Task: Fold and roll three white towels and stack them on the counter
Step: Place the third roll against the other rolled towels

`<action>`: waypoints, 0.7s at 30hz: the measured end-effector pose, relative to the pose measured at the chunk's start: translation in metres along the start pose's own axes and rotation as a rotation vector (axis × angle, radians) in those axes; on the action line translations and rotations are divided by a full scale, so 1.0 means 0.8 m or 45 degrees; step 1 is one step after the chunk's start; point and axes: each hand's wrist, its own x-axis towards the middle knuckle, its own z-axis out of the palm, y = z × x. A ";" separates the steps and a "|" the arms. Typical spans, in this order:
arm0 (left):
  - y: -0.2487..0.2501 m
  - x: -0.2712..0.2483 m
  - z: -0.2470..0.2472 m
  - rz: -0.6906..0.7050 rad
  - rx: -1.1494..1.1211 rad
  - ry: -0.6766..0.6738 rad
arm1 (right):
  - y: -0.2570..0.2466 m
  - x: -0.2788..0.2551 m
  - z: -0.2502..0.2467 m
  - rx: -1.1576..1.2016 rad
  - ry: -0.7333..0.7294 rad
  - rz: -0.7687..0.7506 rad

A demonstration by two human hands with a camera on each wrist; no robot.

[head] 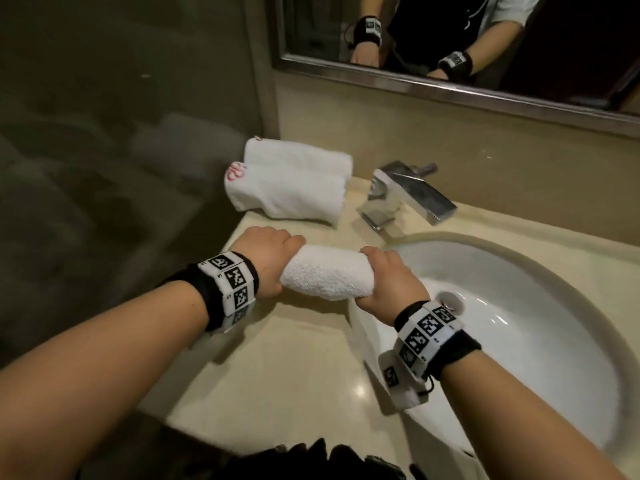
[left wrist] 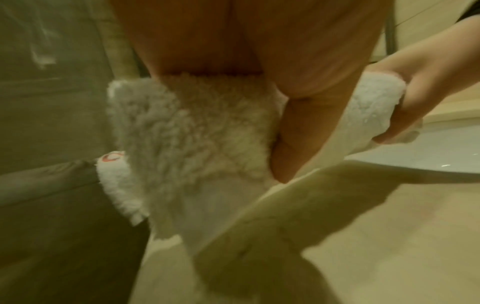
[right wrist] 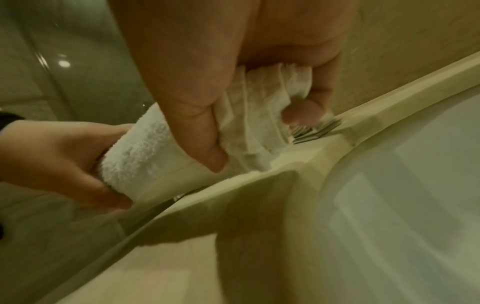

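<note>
Towel roll (head: 323,273) held above the table (head: 277,368).
Left hand (head: 266,259) and right hand (head: 391,278) each clamped one end; lowering it level onto the two stacked rolls (head: 291,181) would likely keep it tight.

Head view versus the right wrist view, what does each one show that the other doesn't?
Only the head view shows the two rolled towels lying side by side against the back wall, the mirror, and the sink drain. Only the right wrist view shows the layered end of the held towel under the right hand. Both show the left hand gripping the roll's other end, and the counter.
</note>
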 end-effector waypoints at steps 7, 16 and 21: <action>-0.101 0.063 0.024 -0.115 0.012 0.058 | -0.062 0.096 0.027 0.068 0.020 0.017; -0.116 0.080 0.060 -0.211 -0.178 0.285 | -0.085 0.149 0.044 -0.043 -0.110 -0.054; -0.109 0.082 0.064 -0.227 -0.234 0.308 | -0.057 0.157 -0.007 0.276 -0.084 0.001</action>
